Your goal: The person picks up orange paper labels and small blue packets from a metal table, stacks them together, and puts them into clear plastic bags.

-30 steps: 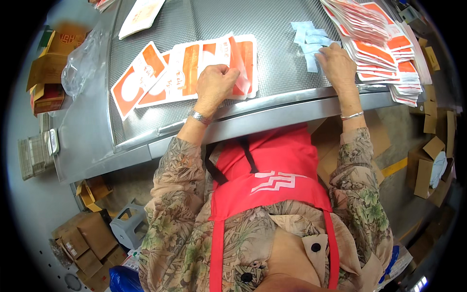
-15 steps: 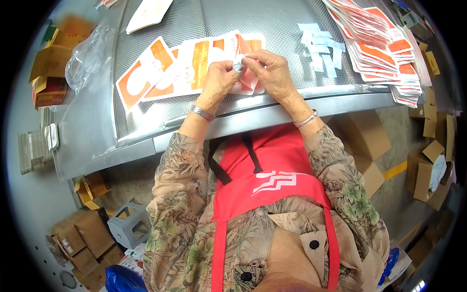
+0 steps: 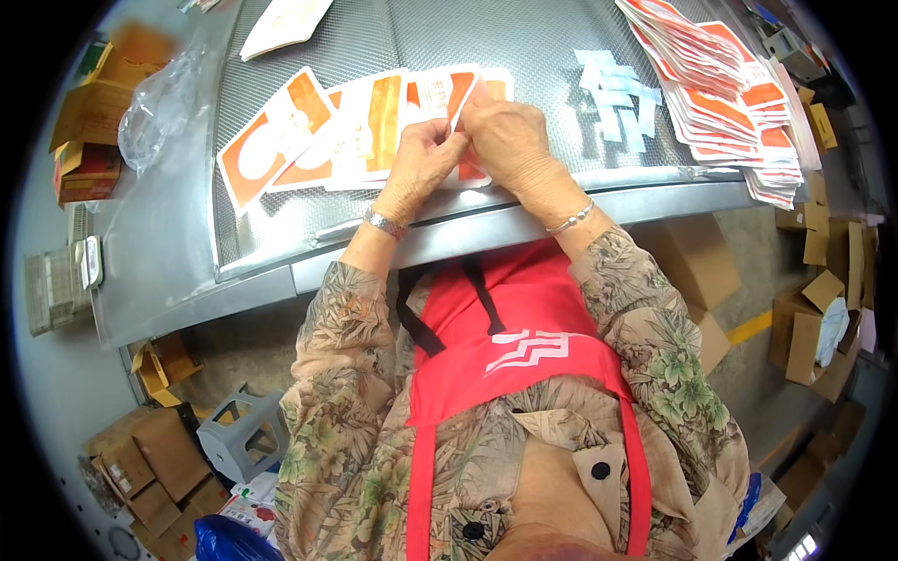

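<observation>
My left hand [image 3: 426, 159] is closed, its thumb and forefinger pinching the edge of an orange-and-white paper packet [image 3: 460, 88]. Just beside it, my right hand [image 3: 513, 142] grips the packet's right side with fingers bent together. Both sets of fingertips nearly meet at a raised edge of the paper, and the hands hide much of the packet. Left of them, several flat orange-and-white packets [image 3: 267, 145] overlap in a row, one with a golden-brown panel [image 3: 386, 117]. Pale blue strips [image 3: 615, 86] lie in a loose cluster to the right.
Stacked orange-and-white packets [image 3: 716, 122] cover the right end of the textured metal table [image 3: 524, 33]. A white packet [image 3: 283, 26] lies at the back left, near a clear plastic bag [image 3: 159, 112]. Cardboard boxes [image 3: 804, 323] and a grey stool [image 3: 238, 430] stand below table height.
My right hand has turned inward and closed over the packet's right side. A small pale piece that showed between my fingertips is now hidden. The left hand has barely moved.
</observation>
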`<state>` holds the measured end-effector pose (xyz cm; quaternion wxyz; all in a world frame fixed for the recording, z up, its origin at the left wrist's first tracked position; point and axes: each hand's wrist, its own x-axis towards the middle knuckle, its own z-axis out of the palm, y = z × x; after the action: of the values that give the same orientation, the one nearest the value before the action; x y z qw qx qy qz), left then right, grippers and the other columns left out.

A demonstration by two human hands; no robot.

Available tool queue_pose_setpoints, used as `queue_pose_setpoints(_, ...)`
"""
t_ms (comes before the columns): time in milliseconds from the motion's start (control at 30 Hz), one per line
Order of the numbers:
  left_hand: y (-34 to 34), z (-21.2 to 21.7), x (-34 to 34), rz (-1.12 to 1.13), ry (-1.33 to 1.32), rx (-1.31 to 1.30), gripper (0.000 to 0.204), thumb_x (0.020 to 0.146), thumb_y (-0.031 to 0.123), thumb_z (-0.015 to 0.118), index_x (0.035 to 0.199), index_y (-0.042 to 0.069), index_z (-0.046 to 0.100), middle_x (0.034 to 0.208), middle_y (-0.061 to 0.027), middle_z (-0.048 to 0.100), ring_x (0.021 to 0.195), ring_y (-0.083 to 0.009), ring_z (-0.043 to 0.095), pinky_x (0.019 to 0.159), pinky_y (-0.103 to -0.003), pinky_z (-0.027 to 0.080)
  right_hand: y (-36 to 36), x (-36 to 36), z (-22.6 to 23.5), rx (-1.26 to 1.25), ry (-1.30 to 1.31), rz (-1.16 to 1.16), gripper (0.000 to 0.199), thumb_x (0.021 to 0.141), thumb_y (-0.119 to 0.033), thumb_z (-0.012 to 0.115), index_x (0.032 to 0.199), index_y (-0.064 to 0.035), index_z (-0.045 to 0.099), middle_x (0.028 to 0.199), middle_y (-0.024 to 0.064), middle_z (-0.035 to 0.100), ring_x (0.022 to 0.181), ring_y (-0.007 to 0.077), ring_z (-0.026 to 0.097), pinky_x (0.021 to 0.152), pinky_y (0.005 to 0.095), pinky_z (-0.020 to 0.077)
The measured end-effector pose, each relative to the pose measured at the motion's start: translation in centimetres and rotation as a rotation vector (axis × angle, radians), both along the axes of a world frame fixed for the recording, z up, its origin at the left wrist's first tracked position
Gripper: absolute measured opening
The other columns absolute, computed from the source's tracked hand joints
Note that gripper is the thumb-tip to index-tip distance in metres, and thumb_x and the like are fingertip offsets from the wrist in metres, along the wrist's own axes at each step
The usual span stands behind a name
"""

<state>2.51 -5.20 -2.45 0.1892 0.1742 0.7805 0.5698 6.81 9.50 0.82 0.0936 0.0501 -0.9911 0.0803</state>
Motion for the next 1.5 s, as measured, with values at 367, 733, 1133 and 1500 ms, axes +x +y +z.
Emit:
queue_pose_setpoints(367,-1.6,1.5,1.3,0.181,0.299,-0.025,0.026,0.084,0.013,0.064,0.066,-0.002,0.054,0.058,-0.0004,0.053,0.054,-0.0070,0.044,0.050,-0.027,0.036,0.6,-1.9,0.0,-0.531,-0.491,0.314,0.029,0.077,-0.003,0.053,0.104,0.0003,0.064,0.095,0.0237,0.067,0.092,0.0388,0.065,0.079,0.0443,0.0502)
queue_pose_setpoints(733,-3.3,1.5,-2.5,0.407,0.521,-0.674,0.024,0.074,0.025,0.067,0.065,0.004,0.060,0.063,-0.0154,0.063,0.064,-0.0349,0.064,0.062,-0.045,0.049,0.1,3.2,2.9,-0.697,0.252,0.399,0.021,0.081,-0.005,0.065,0.102,-0.0054,0.064,0.087,0.0135,0.067,0.074,0.0295,0.065,0.066,0.0384,0.0525)
queue_pose_setpoints(1133,4.4,1.1,0.8,0.061,0.719,-0.633,0.044,0.077,0.042,0.074,0.083,0.001,0.061,0.081,-0.0133,0.064,0.074,-0.0276,0.065,0.061,-0.039,0.051,3.0,14.4,15.4,-1.351,1.049,0.813,0.031,0.088,-0.046,0.060,0.104,-0.0201,0.064,0.110,-0.0121,0.056,0.083,0.0089,0.052,0.057,0.0265,0.0383)
queue_pose_setpoints(1500,6.8,2.2,-1.1,-0.097,0.556,-0.933,0.055,0.070,0.054,0.071,0.079,-0.001,0.067,0.075,-0.0179,0.068,0.066,-0.0318,0.068,0.058,-0.041,0.054,4.1,16.4,17.4,-1.254,0.852,0.410,0.025,0.093,-0.042,0.051,0.100,-0.0206,0.061,0.103,-0.0169,0.053,0.079,0.0088,0.048,0.056,0.0287,0.0360)
